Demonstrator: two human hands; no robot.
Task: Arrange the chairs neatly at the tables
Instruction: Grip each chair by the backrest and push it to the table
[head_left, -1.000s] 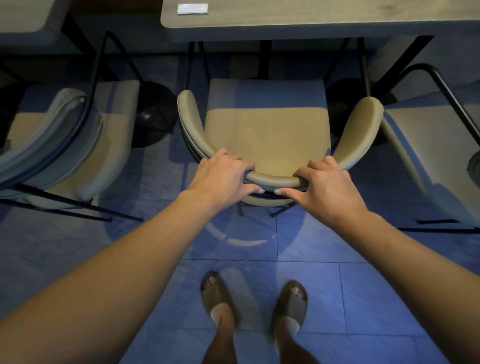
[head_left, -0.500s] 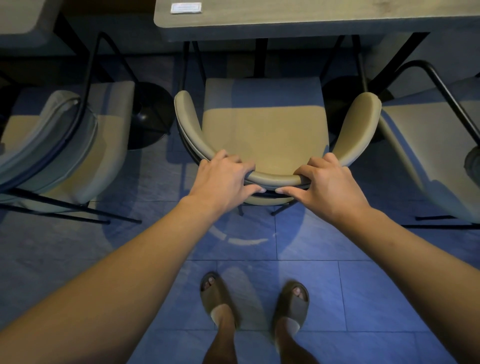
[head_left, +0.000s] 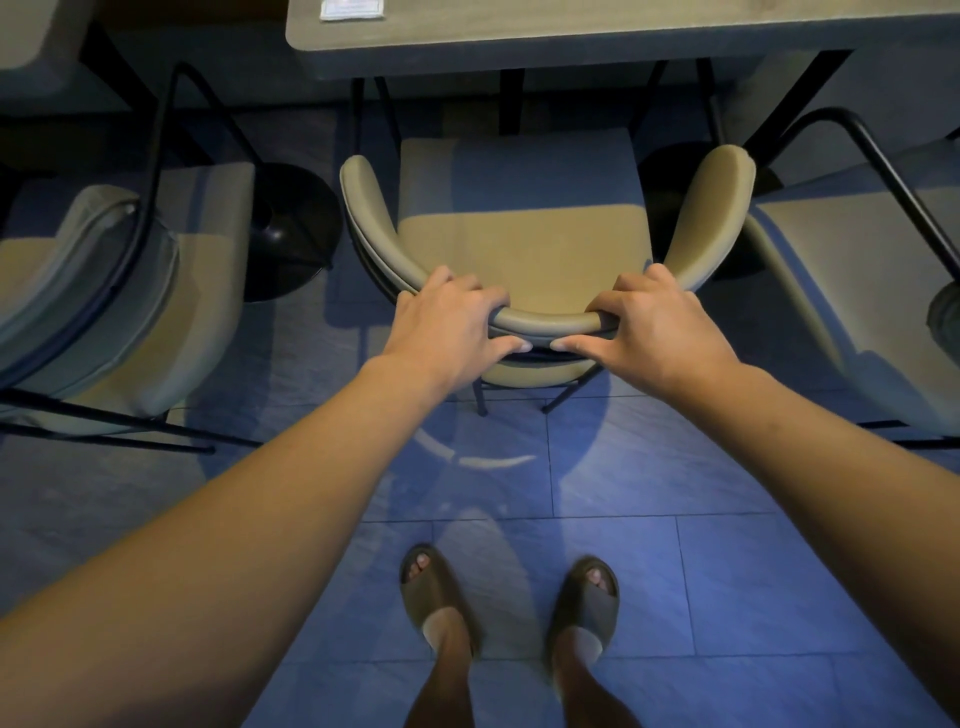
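With both arms stretched out ahead of me, my left hand (head_left: 447, 325) and right hand (head_left: 657, 325) are each clamped on the curved backrest of the middle chair (head_left: 519, 228), fingers curled over the top of the rail and thumbs pressed underneath, their tips nearly meeting at the centre. Between my hands a short stretch of rail shows bare.

This chair stands on the floor (head_left: 623, 483) just ahead of my slippers (head_left: 434, 592), its seat pointing straight away from me toward the worktop (head_left: 571, 31). Its front edge sits at, or just under, the near edge of the worktop; I cannot tell which. Its two arm wings open toward the worktop, so the seat runs square to that edge.

Room at the sides is tight. To the left, a round black base (head_left: 291, 228) stands just beside the left wing, and beyond it the left chair (head_left: 156, 291) sits turned at an angle. To the right, another dark base lies behind the right wing, and the right chair (head_left: 852, 270) comes close to it with only a narrow strip of floor between. Behind the chair, toward my feet, the tiles are open.

A small white label (head_left: 352, 9) lies on the worktop near its left corner; its print is too small to read.
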